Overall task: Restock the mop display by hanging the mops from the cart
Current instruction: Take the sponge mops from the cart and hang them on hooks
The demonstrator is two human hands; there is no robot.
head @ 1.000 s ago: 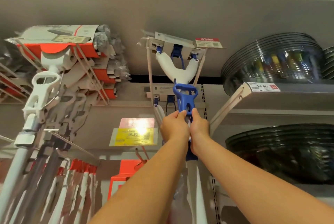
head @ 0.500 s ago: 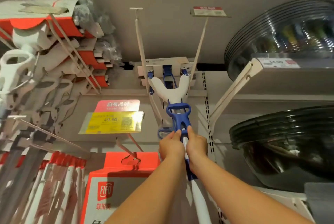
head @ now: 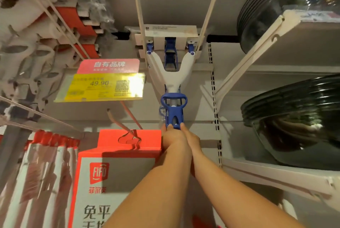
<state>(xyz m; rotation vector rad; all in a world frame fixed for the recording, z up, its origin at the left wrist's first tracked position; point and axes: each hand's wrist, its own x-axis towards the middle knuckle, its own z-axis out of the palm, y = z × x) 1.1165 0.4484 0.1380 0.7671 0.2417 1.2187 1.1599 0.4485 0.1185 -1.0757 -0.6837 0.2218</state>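
Observation:
A mop with a white Y-shaped yoke (head: pixel 172 73) and a blue squeeze handle (head: pixel 173 109) hangs upright at the centre of the display, its cardboard-wrapped head (head: pixel 171 31) against the back wall between two long white hooks (head: pixel 137 7). My left hand (head: pixel 172 136) and my right hand (head: pixel 191 138) grip the mop's shaft side by side just below the blue handle, fingers curled round it. The shaft below my hands is hidden by my forearms.
White and orange mops (head: pixel 46 25) hang in a dense row at the left. A yellow price tag (head: pixel 103 87) and an orange boxed product (head: pixel 117 172) sit left of my arms. Stacked dark glass bowls (head: pixel 298 117) fill shelves at the right.
The mop and both hands have moved down and back toward the wall along the hooks. My view has tilted down, so the display shifted up in frame.

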